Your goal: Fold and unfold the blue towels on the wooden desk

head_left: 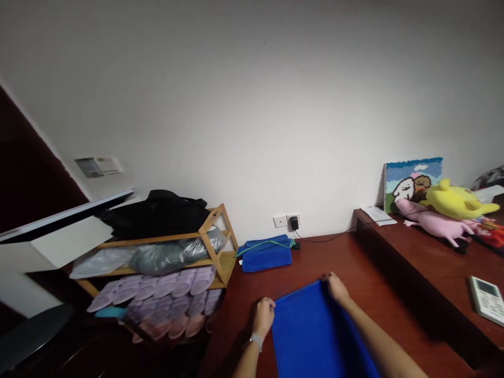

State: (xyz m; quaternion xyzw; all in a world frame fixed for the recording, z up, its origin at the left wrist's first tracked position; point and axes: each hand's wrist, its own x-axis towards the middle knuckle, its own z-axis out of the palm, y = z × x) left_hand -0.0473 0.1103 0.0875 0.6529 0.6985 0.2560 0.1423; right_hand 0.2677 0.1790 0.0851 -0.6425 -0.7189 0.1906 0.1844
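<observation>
A blue cloth (311,331) stretches between my two hands above the reddish-brown desk (378,304); its lower end runs out of the picture. My left hand (263,316), with a watch or band at the wrist, pinches the cloth's far left corner. At the far right corner, my right hand (334,287) is closed on the same cloth. Beyond them, a folded blue cloth (266,258) lies against the wall with a green cord (271,243) across its top.
A wooden rack (224,262) on the left holds rows of light purple slippers (183,281) and a black bag (157,215). A black plug (293,223) sits in the wall socket. On the raised right ledge are plush toys (452,202), a picture (411,181) and a white remote-like device (487,300).
</observation>
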